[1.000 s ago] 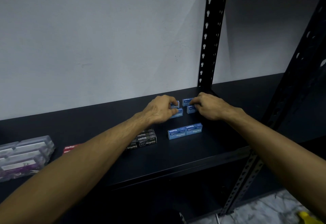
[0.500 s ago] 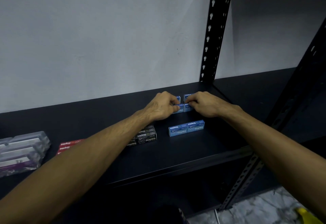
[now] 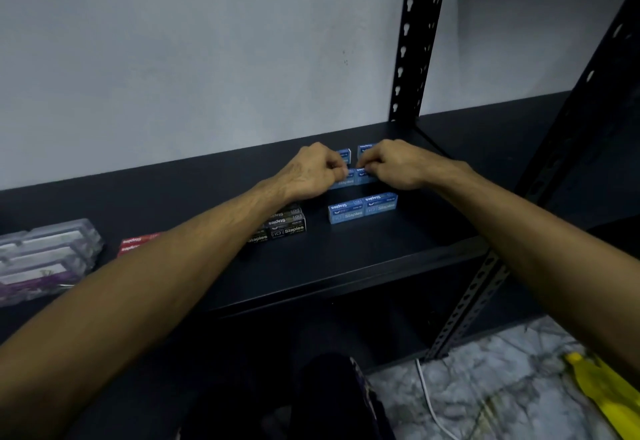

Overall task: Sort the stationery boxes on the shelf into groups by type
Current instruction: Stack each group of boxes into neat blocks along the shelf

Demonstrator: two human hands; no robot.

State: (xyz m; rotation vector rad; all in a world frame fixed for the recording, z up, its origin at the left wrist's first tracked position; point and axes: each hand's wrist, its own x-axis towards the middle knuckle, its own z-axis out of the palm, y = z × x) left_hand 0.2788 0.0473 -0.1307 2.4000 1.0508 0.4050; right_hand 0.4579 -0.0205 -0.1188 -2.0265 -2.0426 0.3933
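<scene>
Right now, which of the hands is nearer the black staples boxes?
Left. The left hand sits just behind the black staples boxes; the right hand is farther right, over the blue boxes.

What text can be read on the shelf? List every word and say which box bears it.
"Staples": front pair of blue boxes, on top and front faces.
"Staples": black boxes.
"Staples": red boxes, blurred but likely.
Blue boxes under the hands, clear cases, smaller print: unreadable.

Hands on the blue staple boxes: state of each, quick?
Left hand: fingers curled, pinching a blue staple box in the middle row.
Right hand: fingers curled, pinching the adjacent blue box.
</scene>
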